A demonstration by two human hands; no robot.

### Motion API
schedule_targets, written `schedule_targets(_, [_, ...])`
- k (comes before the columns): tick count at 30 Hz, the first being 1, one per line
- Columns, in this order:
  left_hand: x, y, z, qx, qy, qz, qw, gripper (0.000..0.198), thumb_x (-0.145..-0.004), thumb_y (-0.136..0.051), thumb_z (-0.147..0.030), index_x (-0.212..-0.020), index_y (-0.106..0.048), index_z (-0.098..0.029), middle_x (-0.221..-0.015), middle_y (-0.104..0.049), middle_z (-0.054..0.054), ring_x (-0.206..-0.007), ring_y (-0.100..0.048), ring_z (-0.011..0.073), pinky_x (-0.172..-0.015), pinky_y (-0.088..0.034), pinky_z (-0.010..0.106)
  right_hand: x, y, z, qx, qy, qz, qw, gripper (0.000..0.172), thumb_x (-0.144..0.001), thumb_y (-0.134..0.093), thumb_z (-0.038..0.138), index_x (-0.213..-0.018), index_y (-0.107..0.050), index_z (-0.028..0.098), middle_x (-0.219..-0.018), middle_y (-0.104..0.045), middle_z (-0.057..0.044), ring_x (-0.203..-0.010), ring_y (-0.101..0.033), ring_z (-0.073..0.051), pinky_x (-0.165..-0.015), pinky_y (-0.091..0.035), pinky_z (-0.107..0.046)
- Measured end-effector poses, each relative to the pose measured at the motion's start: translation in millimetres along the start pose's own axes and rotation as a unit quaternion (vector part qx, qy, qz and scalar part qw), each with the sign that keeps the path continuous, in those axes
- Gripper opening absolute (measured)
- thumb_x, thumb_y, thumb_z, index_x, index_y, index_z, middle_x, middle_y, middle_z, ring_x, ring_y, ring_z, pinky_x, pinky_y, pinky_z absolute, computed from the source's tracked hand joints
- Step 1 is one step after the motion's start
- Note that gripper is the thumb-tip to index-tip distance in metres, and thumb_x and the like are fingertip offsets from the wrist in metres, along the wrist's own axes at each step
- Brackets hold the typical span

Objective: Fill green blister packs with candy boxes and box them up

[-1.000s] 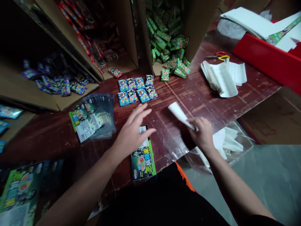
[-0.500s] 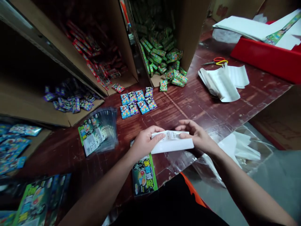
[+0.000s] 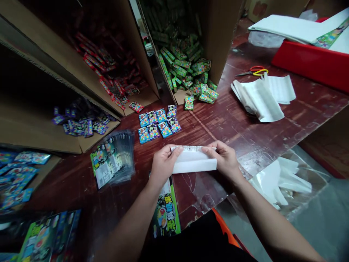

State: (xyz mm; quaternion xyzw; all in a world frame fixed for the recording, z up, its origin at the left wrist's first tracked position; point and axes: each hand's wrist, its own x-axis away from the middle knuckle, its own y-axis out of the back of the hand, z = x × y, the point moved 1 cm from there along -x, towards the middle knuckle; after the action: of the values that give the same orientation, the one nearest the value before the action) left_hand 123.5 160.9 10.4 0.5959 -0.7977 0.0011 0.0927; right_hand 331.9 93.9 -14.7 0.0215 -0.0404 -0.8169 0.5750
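Observation:
A folded white paper strip is stretched between my two hands above the table's front edge. My left hand pinches its left end, thumb on top. At the other end my right hand grips it the same way. Faint round printed marks show along its upper fold. Partly under my left forearm lies a green and black printed packet with large lettering. Beyond my hands, several small blue and purple boxes stand grouped in two rows.
Cardboard cartons hold loose green boxes, red boxes and purple boxes. A fan of clear printed bags lies left. White paper sheets, scissors and a red tray are right. A plastic bag hangs by the edge.
My right hand's fingers have closed round the right end of the paper strip, which is now flatter and held level. Both hands have shifted slightly left.

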Motion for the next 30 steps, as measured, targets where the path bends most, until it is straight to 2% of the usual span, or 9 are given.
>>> schedule_targets(3, [-6.3,3.3,1.7,0.004,0.014,-0.008,1.0,0.035,-0.083,-0.075,-0.052,-0.09,-0.074,-0.017,-0.081,-0.074,0.002,-0.067,-0.062,0.0142,-0.059,-0.047,0.023,-14.4,13.4,1.9,0.008,-0.02,0.031,0.999,0.044,-0.087,-0.068,0.061,-0.071,-0.065,0.019,-0.062,-0.06,0.001,-0.058,-0.053,-0.013,-0.053,-0.042,-0.026])
schedule_targets(7, [-12.7,5.7,1.2,-0.006,0.01,-0.025,1.0,0.036,-0.082,-0.076,-0.053,-0.09,-0.075,-0.018,-0.08,-0.074,0.002,-0.067,-0.063,0.0143,-0.058,-0.046,0.022,-39.4,37.3,15.4,-0.015,-0.072,0.123,0.99,0.055,-0.092,-0.055,0.067,-0.099,-0.076,0.017,-0.079,-0.072,-0.007,-0.068,-0.064,-0.017,-0.055,-0.048,-0.026])
schedule_targets(12, [-18.7,2.4,0.1,-0.032,0.004,-0.005,0.999,0.035,-0.083,-0.075,-0.052,-0.091,-0.076,-0.018,-0.082,-0.075,0.003,-0.07,-0.065,0.0149,-0.06,-0.048,0.022,-60.0,47.0,30.4,0.044,0.035,0.245,0.968,0.031,-0.085,-0.075,0.051,-0.097,-0.078,0.022,-0.1,-0.075,-0.006,-0.091,-0.068,-0.021,-0.081,-0.054,-0.034])
schedule_targets(15, [-22.0,2.8,1.0,-0.034,0.015,0.003,0.999,0.036,-0.084,-0.075,-0.052,-0.093,-0.076,-0.017,-0.083,-0.076,0.003,-0.069,-0.065,0.0148,-0.06,-0.049,0.023,-66.1,47.7,31.3,0.074,0.112,0.19,0.973,0.025,-0.087,-0.073,0.047,-0.087,-0.078,0.022,-0.095,-0.073,-0.006,-0.09,-0.066,-0.021,-0.086,-0.052,-0.037])
schedule_targets(17, [-24.8,3.1,2.4,-0.038,0.018,0.011,0.999,0.036,-0.084,-0.075,-0.052,-0.094,-0.076,-0.017,-0.084,-0.076,0.003,-0.07,-0.065,0.0147,-0.06,-0.049,0.022,-68.3,46.5,28.9,0.079,0.11,0.142,0.981,0.026,-0.088,-0.073,0.046,-0.099,-0.078,0.024,-0.101,-0.073,-0.006,-0.092,-0.066,-0.021,-0.086,-0.052,-0.038])
schedule_targets(21, [-29.8,-2.8,9.3,-0.055,0.012,0.014,0.998,0.038,-0.084,-0.073,-0.053,-0.093,-0.075,-0.017,-0.082,-0.075,0.003,-0.068,-0.064,0.0148,-0.058,-0.047,0.023,-65.7,34.9,24.3,0.021,0.05,0.204,0.978,0.069,-0.082,-0.079,0.042,-0.145,-0.054,0.026,-0.1,-0.073,-0.003,-0.086,-0.065,-0.018,-0.075,-0.054,-0.033])
schedule_targets(24, [-29.6,-9.8,13.7,-0.102,0.003,0.011,0.995,0.037,-0.089,-0.068,-0.052,-0.09,-0.075,-0.016,-0.08,-0.075,0.004,-0.07,-0.065,0.0174,-0.06,-0.048,0.026,-54.7,29.1,27.7,-0.026,0.036,0.209,0.977,0.069,-0.083,-0.079,0.036,-0.146,-0.052,0.026,-0.082,-0.069,0.001,-0.072,-0.062,-0.014,-0.068,-0.052,-0.03])
schedule_targets(27, [-24.6,-0.6,11.6,-0.191,-0.053,0.009,0.98,0.04,-0.086,-0.072,-0.052,-0.108,-0.074,-0.019,-0.103,-0.076,0.008,-0.093,-0.068,0.0244,-0.081,-0.053,0.034,-43.5,36.9,33.3,-0.036,0.05,0.125,0.99,0.061,-0.081,-0.082,0.03,-0.138,-0.061,0.03,-0.085,-0.069,-0.002,-0.076,-0.063,-0.015,-0.072,-0.053,-0.031])
schedule_targets(30, [-8.0,34.6,8.1,-0.328,-0.119,-0.048,0.936,0.063,-0.079,-0.08,-0.051,-0.133,-0.062,-0.022,-0.138,-0.062,0.011,-0.127,-0.054,0.031,-0.108,-0.042,0.046,-37.3,47.1,36.8,-0.039,0.062,0.047,0.996,0.065,-0.074,-0.087,0.025,-0.134,-0.065,0.032,-0.085,-0.068,-0.004,-0.078,-0.063,-0.016,-0.072,-0.053,-0.032])
